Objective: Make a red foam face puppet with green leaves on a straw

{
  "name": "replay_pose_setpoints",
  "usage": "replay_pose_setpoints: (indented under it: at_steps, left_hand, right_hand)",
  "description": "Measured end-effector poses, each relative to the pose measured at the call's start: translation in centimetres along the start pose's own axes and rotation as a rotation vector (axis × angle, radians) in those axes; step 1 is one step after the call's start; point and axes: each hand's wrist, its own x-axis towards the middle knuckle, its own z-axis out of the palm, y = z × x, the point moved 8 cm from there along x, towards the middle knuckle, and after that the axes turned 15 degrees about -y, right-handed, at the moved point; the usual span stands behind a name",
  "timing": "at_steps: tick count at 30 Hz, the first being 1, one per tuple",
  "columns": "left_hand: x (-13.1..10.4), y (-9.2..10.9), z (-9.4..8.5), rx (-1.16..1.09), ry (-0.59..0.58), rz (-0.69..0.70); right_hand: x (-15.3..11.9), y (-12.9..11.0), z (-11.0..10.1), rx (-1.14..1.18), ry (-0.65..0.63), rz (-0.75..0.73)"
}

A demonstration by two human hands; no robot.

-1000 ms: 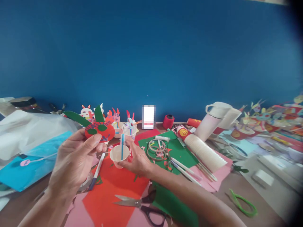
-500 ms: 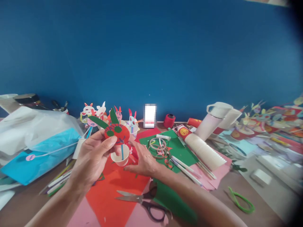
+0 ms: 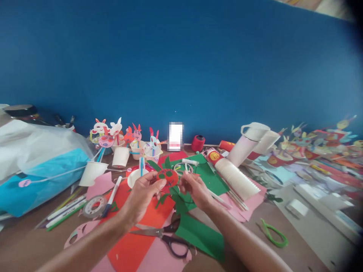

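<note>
Pinched between the thumb and fingers of my left hand (image 3: 144, 192) is a red paper rabbit face (image 3: 168, 178) with green ears, green eyes and a drawn mouth. My right hand (image 3: 195, 187) is close by the face's right edge, fingertips pressed together; what they hold, if anything, is too small to make out. Just left of the face stands a white paper cup (image 3: 132, 176) with a blue-and-white strip (image 3: 141, 166) rising from it, partly behind my left hand. Below my hands, black-handled scissors (image 3: 160, 232) lie with blades apart on red paper (image 3: 127, 241).
Behind are cups with paper animal faces (image 3: 137, 134) and a phone (image 3: 175, 138). To the right lie green paper (image 3: 211, 177), a stack of paper cups (image 3: 238, 177) and a tumbler (image 3: 248, 141). A tape roll (image 3: 95, 206) and markers (image 3: 66, 211) lie left.
My left hand has carried the rabbit face rightward and down, away from above the cup. My right hand has gone from spread fingers to a closed pinch beside the face.
</note>
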Motion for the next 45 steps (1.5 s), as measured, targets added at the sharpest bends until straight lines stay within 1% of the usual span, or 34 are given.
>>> replay_pose_setpoints:
  at_steps: [1, 3, 5, 6, 8, 10, 11, 12, 14, 15, 17, 19, 20, 22, 25, 26, 27, 29, 31, 32, 33, 35, 37, 41, 45]
  left_hand:
    - [-0.1, 0.3, -0.1, 0.143, 0.018, 0.059]
    - [-0.4, 1.2, 0.3, 0.432, 0.014, 0.229]
    - [-1.0, 1.7, 1.2, 0.664, -0.033, 0.397]
    - [-1.2, 1.7, 1.5, 0.740, -0.059, 0.451]
    - [-1.3, 1.5, 1.9, 0.813, -0.098, 0.492]
    - [-0.9, 1.0, 1.5, 0.764, -0.093, 0.436]
    - [-0.5, 0.7, 1.1, 0.681, -0.069, 0.373]
    - [-0.1, 0.2, 0.5, 0.562, -0.038, 0.290]
    - [0.6, -1.4, -0.3, 0.254, 0.003, 0.100]
    - [0.8, -2.4, -0.4, 0.091, 0.001, 0.008]
    - [0.9, -4.0, 0.1, -0.183, -0.025, -0.145]
    - [0.7, -4.8, 0.6, -0.324, -0.035, -0.237]
    - [0.5, -5.0, 0.8, -0.340, -0.037, -0.268]
    - [0.3, -5.0, 1.0, -0.303, -0.049, -0.300]
    - [0.2, -4.9, 1.3, -0.258, -0.064, -0.311]
    - [0.2, -4.8, 1.2, -0.257, -0.051, -0.304]
    - [0.2, -4.9, 1.1, -0.257, -0.035, -0.301]
    - [0.2, -5.1, 1.0, -0.247, -0.025, -0.318]
    - [0.3, -5.5, 1.3, -0.238, -0.066, -0.344]
    - [0.4, -5.6, 1.5, -0.233, -0.092, -0.354]
    - [0.6, -5.7, 1.6, -0.226, -0.114, -0.356]
    - [0.8, -5.7, 1.7, -0.211, -0.139, -0.345]
    - [0.7, -5.8, 1.5, -0.195, -0.149, -0.348]
    - [-0.5, -6.6, 1.2, -0.213, -0.218, -0.384]
    - [-2.1, -7.2, 0.8, -0.267, -0.307, -0.455]
  right_hand:
    - [-0.2, 1.0, 0.4, 0.057, -0.049, 0.068]
    - [-0.8, 2.3, 1.2, 0.167, -0.127, 0.155]
    - [-1.2, 2.8, 1.6, 0.255, -0.153, 0.161]
    - [-1.3, 2.8, 1.5, 0.286, -0.151, 0.145]
    - [-1.2, 2.6, 1.2, 0.317, -0.136, 0.095]
    - [-1.1, 2.4, 0.6, 0.284, -0.123, 0.061]
    - [-0.9, 2.2, 0.3, 0.247, -0.112, 0.049]
    - [-0.8, 2.1, 0.0, 0.201, -0.100, 0.038]
    - [-0.6, 1.8, -0.5, 0.097, -0.082, 0.019]
    - [-0.6, 1.6, -0.6, 0.047, -0.074, 0.009]
    - [-0.5, 1.2, -0.7, -0.052, -0.062, -0.007]
    - [-0.5, 0.9, -0.4, -0.162, -0.054, -0.015]
    - [-0.6, 0.8, -0.2, -0.217, -0.053, -0.015]
    - [-0.8, 0.5, 0.1, -0.311, -0.063, -0.011]
    - [-1.0, -0.7, -0.1, -0.322, -0.074, -0.051]
    - [-1.1, -1.5, -0.7, -0.290, -0.047, -0.085]
    - [-1.3, -2.5, -1.7, -0.253, 0.006, -0.129]
    - [-1.8, -4.4, -4.3, -0.186, 0.158, -0.225]
    - [-2.2, -5.7, -6.9, -0.141, 0.277, -0.301]
    - [-2.4, -6.1, -8.0, -0.150, 0.334, -0.321]
    - [-2.5, -6.3, -8.9, -0.180, 0.365, -0.321]
    - [-2.3, -6.3, -9.8, -0.270, 0.355, -0.293]
    - [-1.7, -5.6, -9.8, -0.364, 0.285, -0.225]
    - [-1.0, -4.0, -8.9, -0.565, 0.167, -0.068]
    - [-1.3, -4.3, -7.5, -0.781, 0.153, -0.076]
